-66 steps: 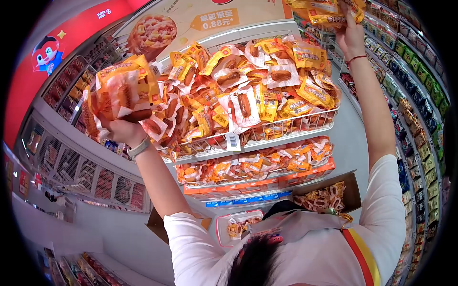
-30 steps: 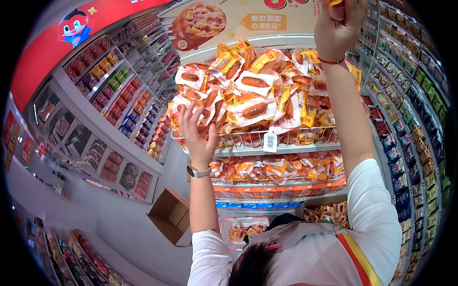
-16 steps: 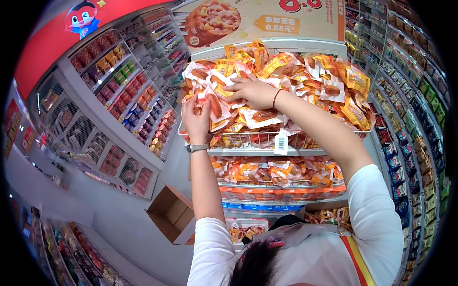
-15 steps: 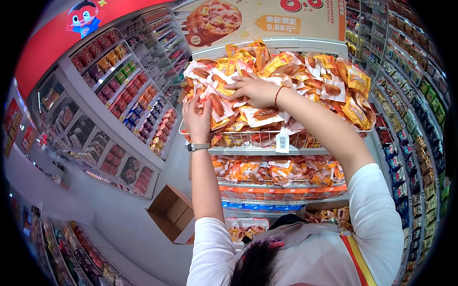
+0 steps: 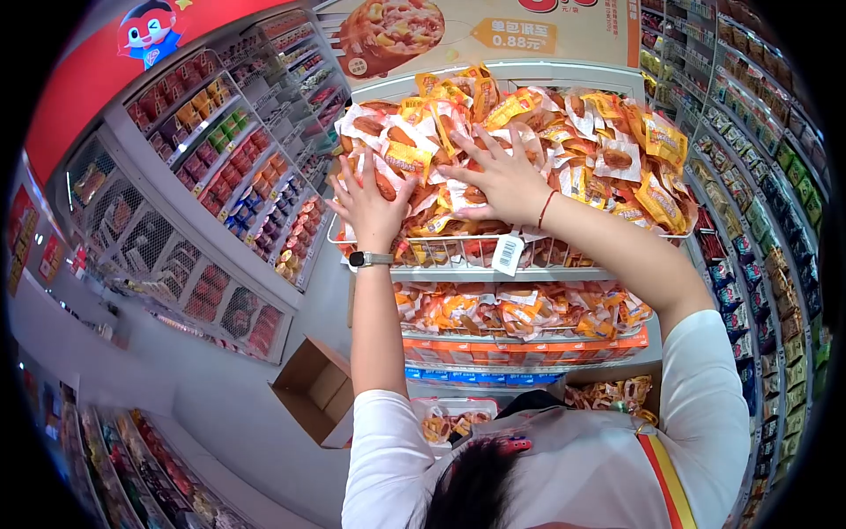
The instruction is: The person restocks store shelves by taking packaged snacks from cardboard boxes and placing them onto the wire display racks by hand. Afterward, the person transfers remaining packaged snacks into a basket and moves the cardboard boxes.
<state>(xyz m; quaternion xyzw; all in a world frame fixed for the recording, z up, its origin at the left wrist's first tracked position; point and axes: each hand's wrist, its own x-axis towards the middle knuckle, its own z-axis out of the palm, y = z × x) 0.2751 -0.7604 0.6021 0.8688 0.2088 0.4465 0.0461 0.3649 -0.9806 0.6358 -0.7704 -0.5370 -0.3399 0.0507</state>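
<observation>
A wide heap of small packaged sausages (image 5: 617, 157) in yellow, white and clear wrappers fills a white wire basket (image 5: 458, 256). My left hand (image 5: 374, 207) lies with fingers spread on the packs at the heap's left front. To its right, my right hand (image 5: 504, 181) also rests on the pile, fingers fanned out and palm down. Neither hand is wrapped round a pack; the packs under the palms are hidden. A white barcode tag (image 5: 508, 255) hangs tilted from the basket's front rim.
A lower shelf holds more sausage packs (image 5: 520, 309). On the floor stand an open cardboard box (image 5: 313, 392) at left and a white bin (image 5: 485, 406) of packs. Snack shelves (image 5: 740, 220) rise on the right, a snack rack (image 5: 229, 159) on the left.
My right hand has moved right and slightly down and spread its fingers. The left hand's fingers have opened wider over the packs. The barcode tag has swung left.
</observation>
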